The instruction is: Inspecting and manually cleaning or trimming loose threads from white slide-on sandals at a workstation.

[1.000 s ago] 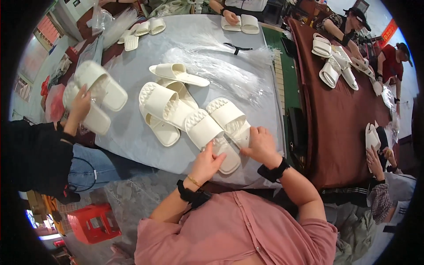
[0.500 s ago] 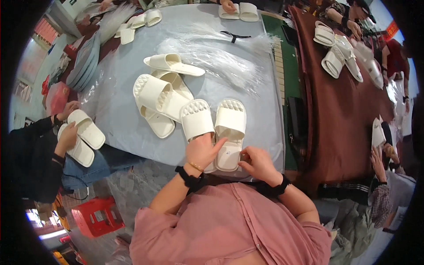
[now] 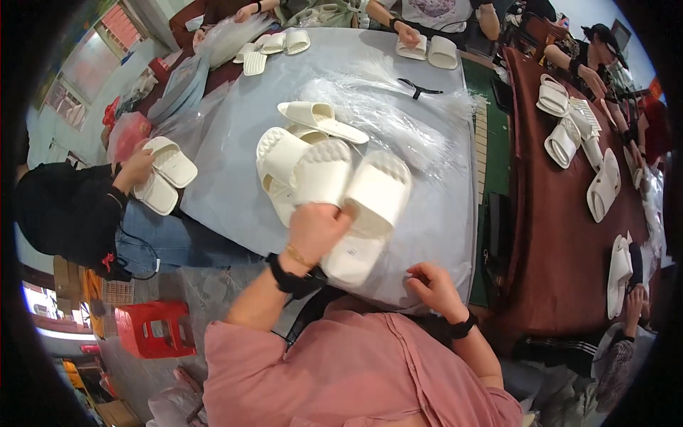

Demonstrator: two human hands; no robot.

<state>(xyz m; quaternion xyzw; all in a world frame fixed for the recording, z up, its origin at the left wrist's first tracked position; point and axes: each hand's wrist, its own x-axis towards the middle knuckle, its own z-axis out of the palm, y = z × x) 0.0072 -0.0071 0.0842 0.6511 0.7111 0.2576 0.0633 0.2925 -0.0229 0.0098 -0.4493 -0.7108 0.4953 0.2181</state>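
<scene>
A pair of cream slide slippers is in my left hand (image 3: 314, 231), its fingers closed at their strap openings. The left slipper (image 3: 321, 176) and the right slipper (image 3: 382, 186) are tilted, toes pointing away, over the near part of the grey-blue covered table (image 3: 228, 135). My right hand (image 3: 435, 290) is apart from them at the near table edge, empty, with loosely bent fingers and the thumb apart. Behind the held pair lie more cream slippers (image 3: 279, 151), partly hidden by it, with another slipper (image 3: 324, 121) resting on top.
Clear plastic bags (image 3: 398, 128) with a black strap (image 3: 418, 89) lie farther back. At the left, a person's hand (image 3: 136, 169) holds a slipper pair. More slippers (image 3: 562, 142) lie on the brown table (image 3: 526, 249) at right. A red stool (image 3: 155, 329) stands at lower left.
My left hand has lifted and tilted the slipper pair toward the right. My right hand has come away from the right slipper. The whole view has shifted, showing more of the far side.
</scene>
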